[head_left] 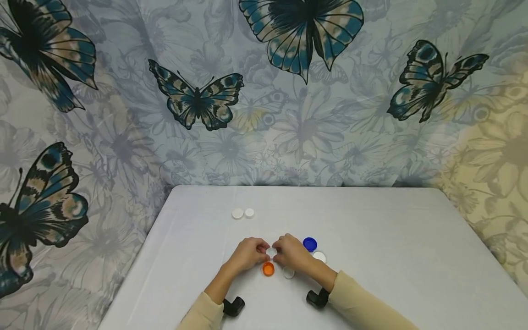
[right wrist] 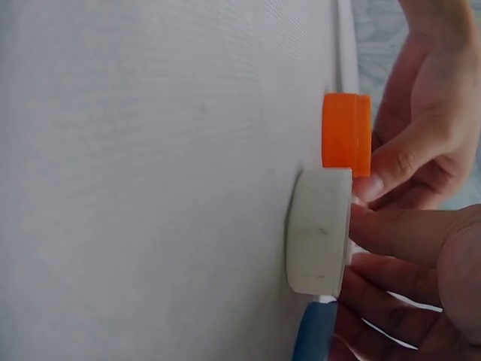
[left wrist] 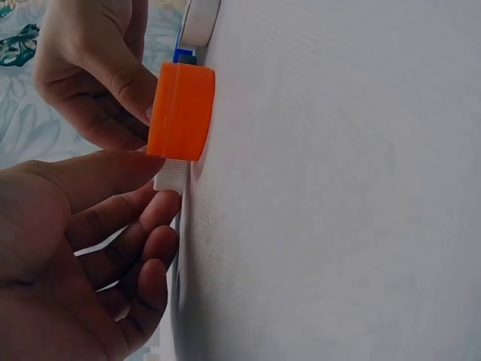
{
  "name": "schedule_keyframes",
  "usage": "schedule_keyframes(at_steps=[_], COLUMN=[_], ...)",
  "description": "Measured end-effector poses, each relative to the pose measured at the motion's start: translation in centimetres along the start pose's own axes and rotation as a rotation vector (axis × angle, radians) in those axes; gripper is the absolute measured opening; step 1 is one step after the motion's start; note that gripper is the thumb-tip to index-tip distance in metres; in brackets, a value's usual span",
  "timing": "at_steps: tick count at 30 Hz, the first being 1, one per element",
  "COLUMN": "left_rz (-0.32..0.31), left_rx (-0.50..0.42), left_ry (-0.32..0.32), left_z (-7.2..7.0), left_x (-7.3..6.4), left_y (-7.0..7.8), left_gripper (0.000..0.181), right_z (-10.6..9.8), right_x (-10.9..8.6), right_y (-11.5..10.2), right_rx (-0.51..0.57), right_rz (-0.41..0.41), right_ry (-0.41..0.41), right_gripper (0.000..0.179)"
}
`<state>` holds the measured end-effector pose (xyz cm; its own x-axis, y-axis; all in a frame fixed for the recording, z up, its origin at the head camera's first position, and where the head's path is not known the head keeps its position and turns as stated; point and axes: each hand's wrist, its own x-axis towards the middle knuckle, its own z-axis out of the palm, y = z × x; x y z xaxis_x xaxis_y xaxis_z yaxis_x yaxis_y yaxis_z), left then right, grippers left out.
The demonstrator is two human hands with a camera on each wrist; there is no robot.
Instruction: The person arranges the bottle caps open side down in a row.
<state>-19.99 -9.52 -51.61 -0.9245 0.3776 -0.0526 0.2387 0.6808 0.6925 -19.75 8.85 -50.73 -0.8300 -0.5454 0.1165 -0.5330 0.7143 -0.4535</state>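
White cap (head_left: 271,252), small, round, ribbed

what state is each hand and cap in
Left hand: pinching small white cap
Right hand: pinching it too
Small white cap: held between both hands
Orange cap: lying flat
Blue cap: lying flat
White cap beside blue: flat, partly hidden
Pale cap: flat, partly hidden
Far white caps: flat, side by side

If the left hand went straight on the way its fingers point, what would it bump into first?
Most likely the small white cap, right at the fingertips of the left hand. Just beyond it comes the right hand, though the exact depth is hard to judge.
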Motion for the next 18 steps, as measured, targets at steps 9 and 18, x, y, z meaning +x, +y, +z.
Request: schedule_keyframes(at_steps=[9,18], left_rz=[0.035,0.079], left_rx=[-0.02,-0.045], left_ry=[0.012,0.075], left_z=[0.0,-1.2], left_x=[0.3,0.6], left_y=[0.3,1.7], left_gripper=[0.023,0.029], right_z=[-0.7,-2.7], right_x=[0.0,0.0], right_y=[0.6,0.7], right_rx=[0.078,0.188], right_rz=[0.002,0.061], right_ry=[0.023,0.089], right_gripper=[0.024,0.022])
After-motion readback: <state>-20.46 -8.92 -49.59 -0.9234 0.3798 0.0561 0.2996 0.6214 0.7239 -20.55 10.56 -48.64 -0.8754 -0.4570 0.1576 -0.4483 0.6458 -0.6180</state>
